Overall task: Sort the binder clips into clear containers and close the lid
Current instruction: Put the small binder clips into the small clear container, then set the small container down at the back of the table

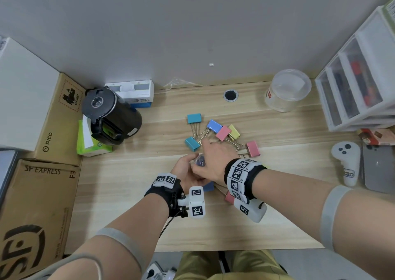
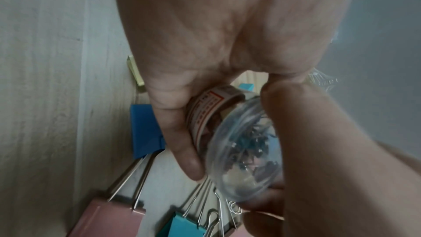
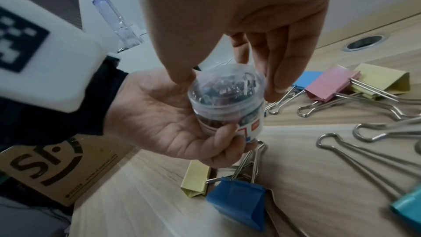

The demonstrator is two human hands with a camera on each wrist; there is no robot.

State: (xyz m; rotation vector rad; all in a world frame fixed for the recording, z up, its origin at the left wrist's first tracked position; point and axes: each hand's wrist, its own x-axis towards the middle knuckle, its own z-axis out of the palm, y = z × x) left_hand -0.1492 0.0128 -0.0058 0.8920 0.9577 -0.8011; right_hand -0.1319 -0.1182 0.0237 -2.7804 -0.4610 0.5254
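A small clear container [image 3: 227, 107] with a red-and-white label, full of little clips, is gripped around its body by my left hand [image 1: 187, 171]. My right hand [image 1: 206, 159] comes down from above, thumb and fingers pinching its clear lid [image 3: 227, 80]. In the left wrist view my left fingers [image 2: 180, 147] curl round the container [image 2: 241, 143]. Large binder clips lie on the desk: teal [image 1: 194, 118], blue [image 1: 214, 125], pink [image 1: 223, 133], yellow [image 1: 234, 131] beyond my hands, and a dark blue one [image 3: 239, 203] beneath them.
A bigger clear tub [image 1: 287, 90] with its lid on stands at the back right beside white drawers [image 1: 359, 76]. A black kettle [image 1: 111, 115] and cardboard boxes [image 1: 38, 205] are on the left. A controller [image 1: 347, 162] lies at the right.
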